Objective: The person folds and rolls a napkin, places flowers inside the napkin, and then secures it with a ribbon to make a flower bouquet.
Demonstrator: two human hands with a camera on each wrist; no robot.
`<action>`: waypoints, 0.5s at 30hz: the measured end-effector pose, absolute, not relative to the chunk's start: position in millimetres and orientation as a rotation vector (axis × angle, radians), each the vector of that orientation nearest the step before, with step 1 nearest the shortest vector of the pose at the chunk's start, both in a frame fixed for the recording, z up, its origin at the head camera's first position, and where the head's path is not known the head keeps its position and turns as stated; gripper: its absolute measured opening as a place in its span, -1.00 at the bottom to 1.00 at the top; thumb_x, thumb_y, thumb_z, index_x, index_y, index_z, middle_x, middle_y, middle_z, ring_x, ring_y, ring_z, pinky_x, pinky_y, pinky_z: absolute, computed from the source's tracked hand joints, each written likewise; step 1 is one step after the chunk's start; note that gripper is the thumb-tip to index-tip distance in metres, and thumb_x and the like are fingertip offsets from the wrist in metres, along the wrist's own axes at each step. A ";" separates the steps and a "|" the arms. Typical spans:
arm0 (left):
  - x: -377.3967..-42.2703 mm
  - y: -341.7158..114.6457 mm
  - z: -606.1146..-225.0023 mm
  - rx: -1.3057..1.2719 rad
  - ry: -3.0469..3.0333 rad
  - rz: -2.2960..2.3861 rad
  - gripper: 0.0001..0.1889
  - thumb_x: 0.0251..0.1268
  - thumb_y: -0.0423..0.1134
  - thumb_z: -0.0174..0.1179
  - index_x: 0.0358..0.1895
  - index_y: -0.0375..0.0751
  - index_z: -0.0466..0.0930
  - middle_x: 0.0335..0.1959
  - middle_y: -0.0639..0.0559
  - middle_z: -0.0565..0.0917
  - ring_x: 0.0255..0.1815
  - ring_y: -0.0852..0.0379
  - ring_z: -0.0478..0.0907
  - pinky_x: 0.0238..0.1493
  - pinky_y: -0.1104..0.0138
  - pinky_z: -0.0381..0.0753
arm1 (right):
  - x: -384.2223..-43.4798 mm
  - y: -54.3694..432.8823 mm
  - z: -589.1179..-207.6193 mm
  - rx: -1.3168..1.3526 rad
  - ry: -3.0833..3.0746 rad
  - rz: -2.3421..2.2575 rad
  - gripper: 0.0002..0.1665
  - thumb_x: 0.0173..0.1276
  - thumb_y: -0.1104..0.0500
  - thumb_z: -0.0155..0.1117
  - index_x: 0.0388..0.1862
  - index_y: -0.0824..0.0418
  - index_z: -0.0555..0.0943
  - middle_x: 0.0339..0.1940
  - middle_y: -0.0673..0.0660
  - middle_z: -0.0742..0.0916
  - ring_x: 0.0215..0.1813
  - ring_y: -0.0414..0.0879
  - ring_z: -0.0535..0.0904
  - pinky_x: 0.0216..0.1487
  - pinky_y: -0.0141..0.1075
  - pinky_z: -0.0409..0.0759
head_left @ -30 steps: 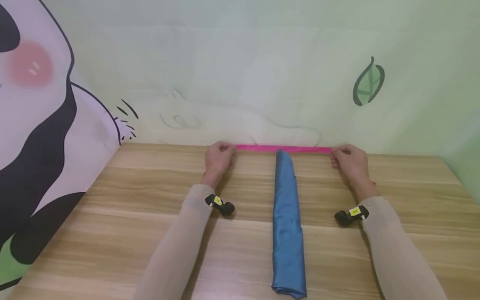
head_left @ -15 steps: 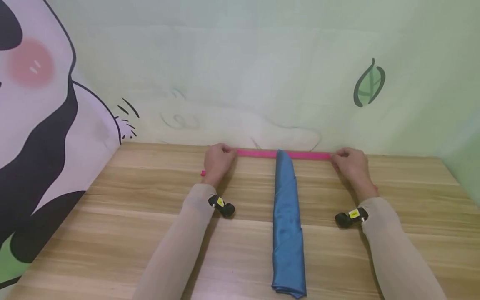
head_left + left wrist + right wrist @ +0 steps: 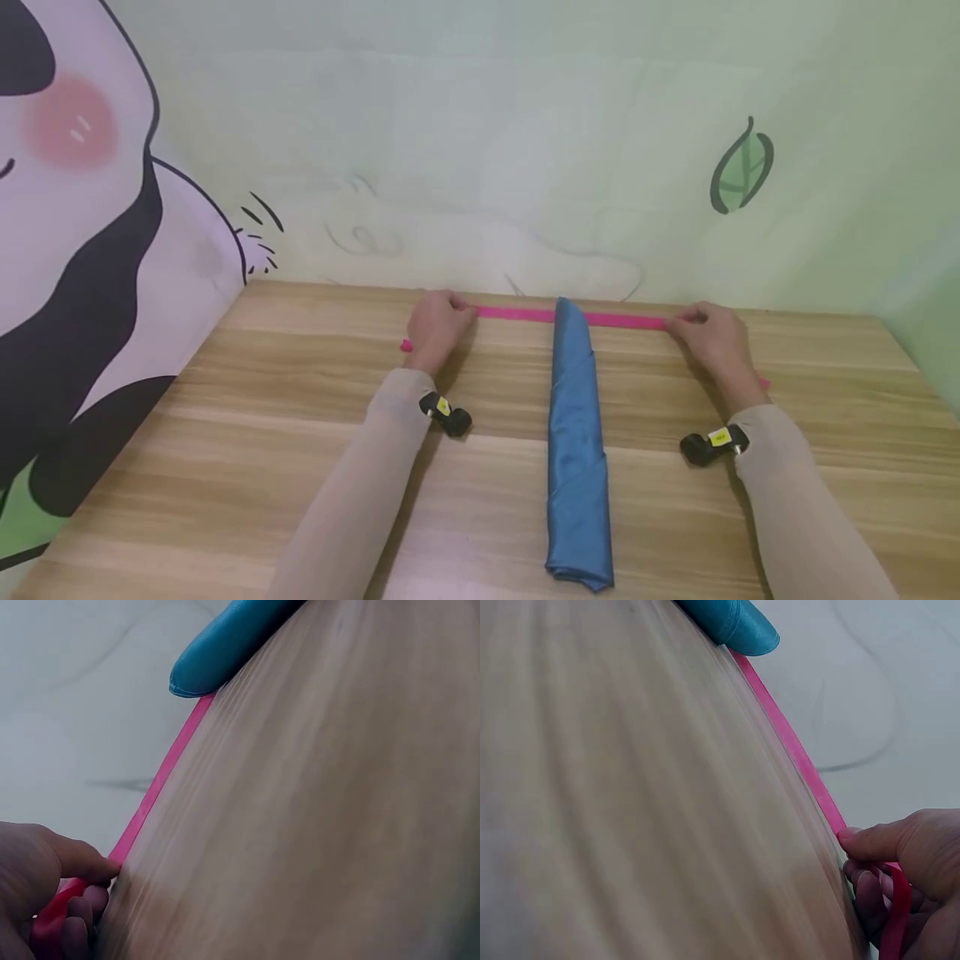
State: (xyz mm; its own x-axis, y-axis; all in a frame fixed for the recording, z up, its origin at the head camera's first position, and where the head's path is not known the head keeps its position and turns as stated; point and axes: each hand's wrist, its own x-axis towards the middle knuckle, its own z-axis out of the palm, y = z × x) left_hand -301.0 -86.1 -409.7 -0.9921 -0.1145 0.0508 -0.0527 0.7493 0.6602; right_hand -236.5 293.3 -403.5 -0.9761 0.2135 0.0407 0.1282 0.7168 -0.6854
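Note:
A pink ribbon [image 3: 516, 313] is stretched nearly straight across the far part of the table and passes beneath a blue satin cloth roll [image 3: 577, 450] near its far tip. My left hand [image 3: 437, 327] pinches the ribbon to the left of the roll, between thumb and finger. On the other side my right hand [image 3: 711, 342] pinches it the same way. In the left wrist view, a loose length of ribbon [image 3: 51, 922] runs through the curled fingers; the right wrist view has another tail [image 3: 897, 911] hanging from the palm. Neither hand touches the roll.
The wooden table [image 3: 480, 500] ends at a pale green wall [image 3: 480, 150] painted with a panda [image 3: 67, 217] and a leaf [image 3: 742, 173]. A small black camera sits at each sleeve cuff, on the left [image 3: 446, 414] and the right [image 3: 712, 445].
Both hands have drawn the ribbon slightly toward me, from the table's back edge to just under the roll's tip. The right hand has also shifted a little rightward. The roll has stayed put.

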 end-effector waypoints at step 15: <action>-286.0 -89.9 -410.7 0.102 -2.910 -1.084 -0.85 0.30 -0.20 0.35 -0.16 -0.15 0.80 -0.14 -0.04 0.78 -0.13 -0.04 0.64 -0.08 0.11 0.58 | -223.9 299.1 -407.2 -0.219 -2.862 1.096 -0.60 0.51 0.08 0.33 0.02 0.42 0.65 -0.01 0.41 0.69 0.00 0.24 0.55 -0.06 -0.05 0.48</action>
State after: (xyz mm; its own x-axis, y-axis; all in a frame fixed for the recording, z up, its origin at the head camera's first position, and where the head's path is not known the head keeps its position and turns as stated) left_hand -286.0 -89.9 -410.7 -0.9972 -0.0739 0.0096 -0.0496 0.7544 0.6545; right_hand -223.9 299.1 -407.2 -0.9875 0.1572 0.0136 0.1079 0.7357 -0.6687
